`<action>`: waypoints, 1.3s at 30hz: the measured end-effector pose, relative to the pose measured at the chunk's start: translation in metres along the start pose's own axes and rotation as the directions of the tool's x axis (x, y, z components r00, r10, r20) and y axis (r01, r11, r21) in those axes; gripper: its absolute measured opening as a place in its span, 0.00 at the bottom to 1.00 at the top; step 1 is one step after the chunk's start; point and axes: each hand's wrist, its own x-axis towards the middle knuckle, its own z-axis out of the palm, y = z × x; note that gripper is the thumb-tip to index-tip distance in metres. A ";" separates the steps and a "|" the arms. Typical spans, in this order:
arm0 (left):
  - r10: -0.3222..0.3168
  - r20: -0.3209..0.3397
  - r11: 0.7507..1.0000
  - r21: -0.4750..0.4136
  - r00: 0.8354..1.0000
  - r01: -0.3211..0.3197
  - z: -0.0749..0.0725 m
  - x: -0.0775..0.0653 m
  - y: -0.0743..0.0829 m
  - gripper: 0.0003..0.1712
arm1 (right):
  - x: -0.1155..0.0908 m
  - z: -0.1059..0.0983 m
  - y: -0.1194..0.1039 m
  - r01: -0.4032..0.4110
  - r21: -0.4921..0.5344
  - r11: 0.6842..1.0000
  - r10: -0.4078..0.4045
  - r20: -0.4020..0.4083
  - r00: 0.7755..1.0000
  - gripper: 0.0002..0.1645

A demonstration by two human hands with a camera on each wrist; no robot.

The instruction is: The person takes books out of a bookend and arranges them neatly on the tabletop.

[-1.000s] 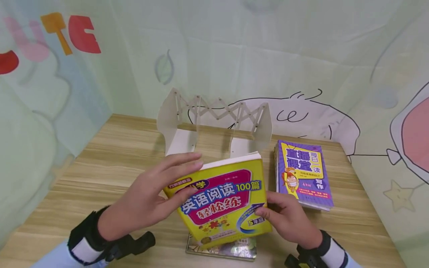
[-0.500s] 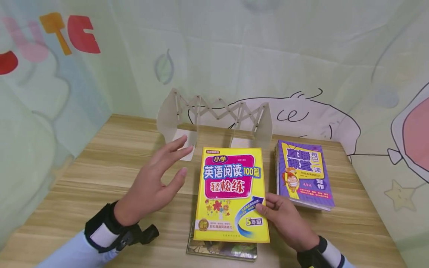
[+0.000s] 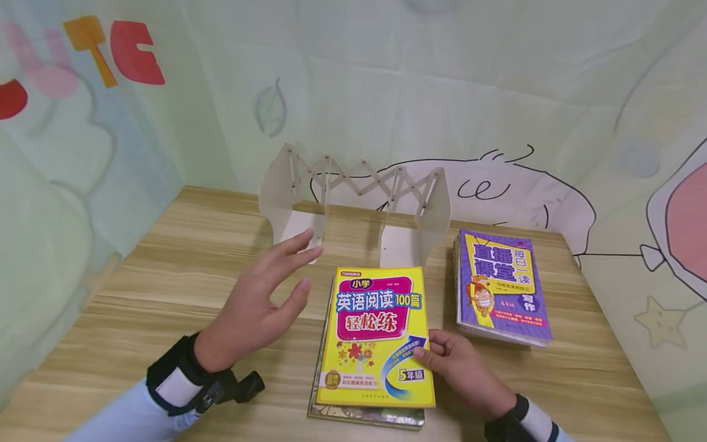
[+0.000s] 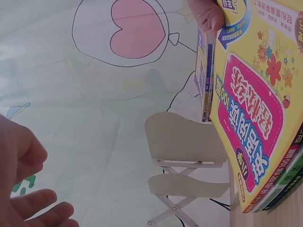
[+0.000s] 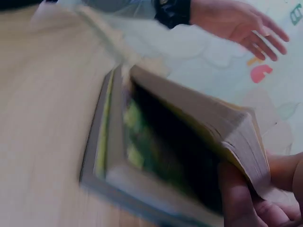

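Observation:
My right hand (image 3: 466, 371) pinches the right edge of a yellow book (image 3: 359, 383), thumb on the cover and fingers underneath. This book lies over a small stack of books (image 3: 367, 417), whose front edge shows below it. In the right wrist view the pinched side of the book is raised, with a dark gap between its pages (image 5: 189, 106) and the stack below (image 5: 137, 189). My left hand (image 3: 254, 307) hovers to the left of the book, fingers spread and holding nothing. Its curved fingers show at the lower left of the left wrist view.
Behind the book stands a white expandable bookend (image 3: 433, 215) with crossed slats, against the printed backdrop. A pile of books with a purple cover (image 3: 502, 288) lies to the right on the wooden table (image 3: 166, 258).
The left hand has let go of the yellow book and drawn left. The book has turned from slanted to nearly straight and come down over the stack, still in the right hand.

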 end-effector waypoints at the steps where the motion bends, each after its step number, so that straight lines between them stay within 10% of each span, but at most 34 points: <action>1: -0.006 0.011 1.000 0.001 1.000 0.006 0.001 0.000 0.000 0.30 | 0.000 0.001 0.001 0.009 -0.027 1.000 -0.009 -0.003 1.000 0.37; 10: -0.063 0.168 0.998 0.026 0.984 0.060 0.006 -0.002 0.007 0.29 | 0.004 0.002 0.001 0.026 -0.372 0.928 -0.050 -0.055 0.997 0.41; 18: -0.097 0.196 0.995 0.044 0.976 0.090 0.010 -0.010 0.009 0.28 | -0.001 0.010 -0.004 -0.008 -0.669 0.743 -0.111 -0.136 0.984 0.40; 33: -0.129 0.216 0.991 0.046 0.968 0.122 0.013 -0.011 0.010 0.29 | -0.006 0.012 -0.003 0.038 -0.787 0.616 -0.131 -0.055 0.990 0.34; 39: -0.191 0.274 0.979 0.128 0.943 0.161 0.019 -0.009 0.006 0.34 | -0.011 0.012 -0.022 -0.028 -0.809 0.587 -0.222 -0.194 0.955 0.42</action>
